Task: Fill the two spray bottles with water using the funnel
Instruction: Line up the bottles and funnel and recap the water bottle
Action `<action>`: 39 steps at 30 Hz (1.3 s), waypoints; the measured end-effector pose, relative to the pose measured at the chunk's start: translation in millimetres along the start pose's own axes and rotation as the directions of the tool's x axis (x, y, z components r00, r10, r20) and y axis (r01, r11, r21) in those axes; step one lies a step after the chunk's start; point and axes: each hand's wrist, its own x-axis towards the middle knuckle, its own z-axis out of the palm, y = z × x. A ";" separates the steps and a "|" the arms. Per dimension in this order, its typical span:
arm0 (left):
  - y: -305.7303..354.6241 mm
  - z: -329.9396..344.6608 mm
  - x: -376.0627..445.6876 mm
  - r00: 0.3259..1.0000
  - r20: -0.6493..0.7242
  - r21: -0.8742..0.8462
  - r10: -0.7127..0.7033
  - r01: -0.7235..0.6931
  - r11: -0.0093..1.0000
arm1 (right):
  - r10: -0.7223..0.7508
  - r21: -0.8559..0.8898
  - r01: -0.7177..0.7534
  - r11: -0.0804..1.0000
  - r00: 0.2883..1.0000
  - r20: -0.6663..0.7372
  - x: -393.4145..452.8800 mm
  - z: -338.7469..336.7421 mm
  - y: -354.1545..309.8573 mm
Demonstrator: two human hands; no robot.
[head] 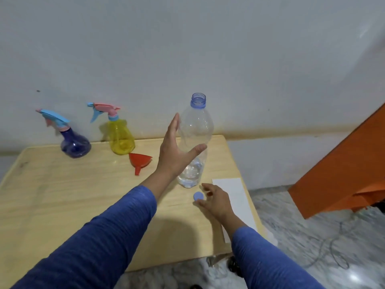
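A clear plastic water bottle (194, 132) stands uncapped on the wooden table (62, 195), with a little water at its bottom. My left hand (175, 149) is spread open beside it, thumb across its front, fingers straight. The bottle's blue cap (198, 196) lies on the table just in front. My right hand (214, 200) hovers right of the cap with loosely spread fingers, holding nothing. A red funnel (140, 162) lies on its side left of the bottle. Behind it stand a yellow spray bottle (120, 136) and a dark blue spray bottle (74, 142), both with spray heads on.
A white sheet of paper (235, 197) lies along the table's right edge. The wall runs close behind the table. An orange panel (343, 174) leans at the right, and a thin cable (333, 253) loops on the marble floor.
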 end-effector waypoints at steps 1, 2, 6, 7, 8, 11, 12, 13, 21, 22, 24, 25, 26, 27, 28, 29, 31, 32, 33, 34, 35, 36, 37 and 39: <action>1.9 1.0 2.5 1.000 -0.015 -0.011 0.008 -0.009 1.000 | -0.002 -0.003 0.002 1.000 1.000 0.015 2.8 3.6 1.9; 3.9 1.4 4.5 0.999 -0.028 -0.018 0.018 -0.018 1.000 | -0.012 -0.015 0.013 1.000 1.000 0.018 5.3 7.3 4.2; 4.6 2.9 6.8 0.998 -0.041 -0.023 0.046 -0.047 0.999 | -0.084 -0.072 0.082 0.994 0.996 -0.016 14.4 14.5 11.1; 4.4 3.3 6.7 0.998 -0.035 -0.032 0.045 -0.046 0.998 | -0.097 -0.085 0.096 0.992 0.995 -0.014 16.8 14.2 11.7; 4.6 3.7 6.4 0.999 -0.032 -0.045 0.042 -0.043 0.998 | -0.109 -0.091 0.107 0.990 0.994 -0.009 18.7 13.5 11.9; 6.4 4.9 5.6 0.999 -0.031 -0.085 0.033 -0.035 0.996 | -0.093 0.008 0.094 0.996 0.994 -0.051 21.0 7.4 8.3; 6.8 5.3 5.7 0.999 -0.030 -0.097 0.031 -0.034 0.995 | -0.073 0.076 0.080 0.994 0.993 -0.096 21.5 3.7 5.8; 6.9 5.7 5.7 0.999 -0.029 -0.111 0.029 -0.032 0.993 | -0.036 0.157 0.058 0.986 0.989 -0.143 22.0 -0.4 3.2; 3.7 8.9 6.0 0.999 -0.023 -0.167 0.028 -0.031 0.986 | 0.126 0.765 0.124 0.633 0.958 -0.259 33.1 -51.5 -48.0; 3.6 9.0 6.1 0.999 -0.021 -0.169 0.028 -0.031 0.985 | 0.086 0.789 0.169 0.591 0.959 -0.270 33.7 -60.8 -61.9; 3.2 9.5 6.6 0.999 -0.015 -0.174 0.029 -0.031 0.984 | -0.019 0.812 0.260 0.522 0.956 -0.294 30.5 -81.6 -93.0; 2.7 9.7 7.0 1.000 -0.012 -0.177 0.028 -0.030 0.984 | -0.083 0.808 0.305 0.504 0.948 -0.306 27.2 -92.2 -109.1; 2.3 9.8 7.2 1.000 -0.010 -0.181 0.028 -0.029 0.983 | -0.153 0.795 0.353 0.493 0.935 -0.320 22.7 -102.4 -124.8; 1.9 9.9 7.7 1.000 -0.007 -0.184 0.027 -0.028 0.983 | -0.223 0.776 0.401 0.487 0.916 -0.334 19.1 -111.3 -138.4; 1.5 9.8 8.0 1.000 -0.006 -0.188 0.026 -0.027 0.982 | -0.287 0.751 0.445 0.488 0.894 -0.343 15.1 -118.7 -150.3; 1.3 9.8 8.4 1.000 -0.005 -0.193 0.025 -0.025 0.981 | -0.342 0.722 0.483 0.496 0.873 -0.348 12.1 -124.8 -160.1; 1.8 9.5 8.8 1.000 -0.003 -0.198 0.023 -0.024 0.980 | -0.436 0.653 0.545 0.526 0.832 -0.342 8.7 -132.6 -173.8; 2.2 9.4 9.1 1.000 -0.001 -0.199 0.022 -0.022 0.980 | -0.476 0.618 0.568 0.544 0.815 -0.330 8.1 -135.0 -178.2; 2.3 9.2 9.6 1.000 0.001 -0.200 0.021 -0.020 0.980 | -0.512 0.583 0.590 0.559 0.798 -0.317 8.3 -136.7 -181.4; 2.3 9.0 10.0 1.000 0.004 -0.202 0.018 -0.017 0.979 | -0.543 0.549 0.609 0.572 0.783 -0.303 9.0 -138.0 -183.2; 2.3 8.9 10.3 1.000 0.008 -0.203 0.016 -0.014 0.979 | -0.567 0.519 0.624 0.584 0.771 -0.289 10.6 -138.5 -183.9; 2.3 8.6 10.4 1.000 0.011 -0.202 0.016 -0.013 0.979 | -0.585 0.492 0.633 0.598 0.764 -0.272 12.0 -138.8 -184.1; 2.1 8.3 10.5 1.000 0.013 -0.203 0.016 -0.013 0.979 | -0.598 0.468 0.638 0.611 0.760 -0.255 13.4 -138.6 -184.0; 1.2 7.1 10.8 1.000 0.013 -0.206 0.013 -0.010 0.979 | -0.617 0.440 0.641 0.629 0.756 -0.219 15.5 -137.3 -183.8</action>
